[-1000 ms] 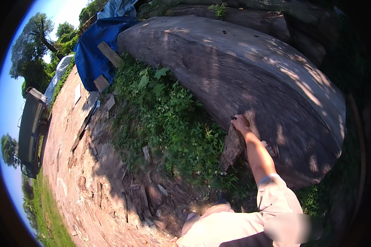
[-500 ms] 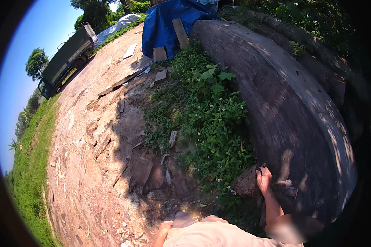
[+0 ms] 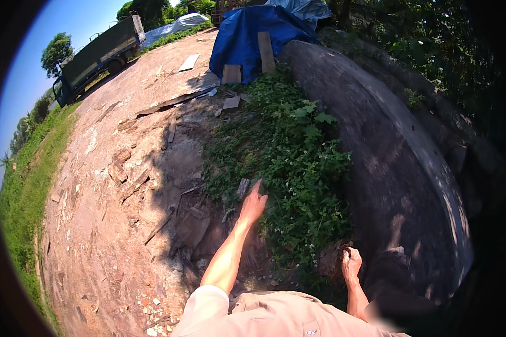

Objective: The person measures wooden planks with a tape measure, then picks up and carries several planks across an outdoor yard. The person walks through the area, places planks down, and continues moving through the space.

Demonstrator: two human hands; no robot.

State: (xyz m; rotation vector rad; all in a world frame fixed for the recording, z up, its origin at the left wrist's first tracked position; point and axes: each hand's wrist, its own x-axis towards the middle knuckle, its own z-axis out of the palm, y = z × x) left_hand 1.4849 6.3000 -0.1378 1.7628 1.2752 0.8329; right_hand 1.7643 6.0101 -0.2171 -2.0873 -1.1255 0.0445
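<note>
My left hand (image 3: 253, 205) is stretched forward over the ground at the edge of the green plants (image 3: 298, 163). One finger sticks out and nothing shows in the hand. Lower and to the right, my right hand (image 3: 352, 264) is closed beside a rough brown chunk (image 3: 331, 257). A small dark bit shows at its fingertips; I cannot make out what it is. Just past this hand lies a very large dark log (image 3: 371, 163), with a paler strip along its far side.
A blue tarp (image 3: 239, 39) with boards (image 3: 266, 51) leaning on it stands at the far end of the log. Wood scraps (image 3: 177, 103) and stones litter the dirt ground (image 3: 90, 213). A truck (image 3: 98, 56) is parked at the far left.
My left hand has risen from beside my body and reached forward toward the plants. The right hand stays near the brown chunk. The whole view has shifted slightly.
</note>
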